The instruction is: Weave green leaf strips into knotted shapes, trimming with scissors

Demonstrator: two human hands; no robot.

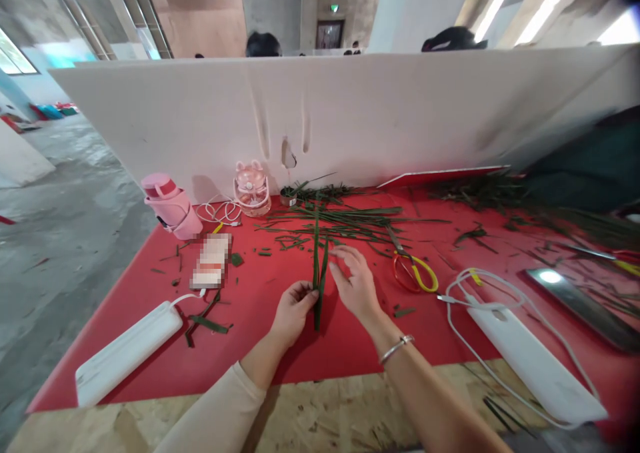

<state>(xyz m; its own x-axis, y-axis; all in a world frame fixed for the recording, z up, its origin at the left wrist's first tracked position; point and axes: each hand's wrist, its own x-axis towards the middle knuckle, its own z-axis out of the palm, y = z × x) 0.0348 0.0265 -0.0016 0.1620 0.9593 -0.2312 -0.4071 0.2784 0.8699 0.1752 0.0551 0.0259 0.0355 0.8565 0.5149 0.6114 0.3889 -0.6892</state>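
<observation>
My left hand (296, 311) pinches long green leaf strips (318, 306) between thumb and fingers and holds them upright over the red table cover. Above the pinch the strips part into separate blades, one of them much taller and thinner. Just to the right is my right hand (356, 281), with a bracelet on its wrist. Its fingers are spread and curved toward the blades, and nothing shows between them. I cannot tell whether a fingertip touches a blade. Beyond my hands lies a pile of narrow green strips (345, 218), with cut scraps around it.
Yellow-and-red-handled scissors (417, 274) lie to the right. A white power bank (537, 363) with a looped cable and a dark phone (585, 306) are farther right. At left are another white power bank (130, 353), a pink bottle (173, 206) and a pink cup (251, 189). A white partition (200, 113) stands behind.
</observation>
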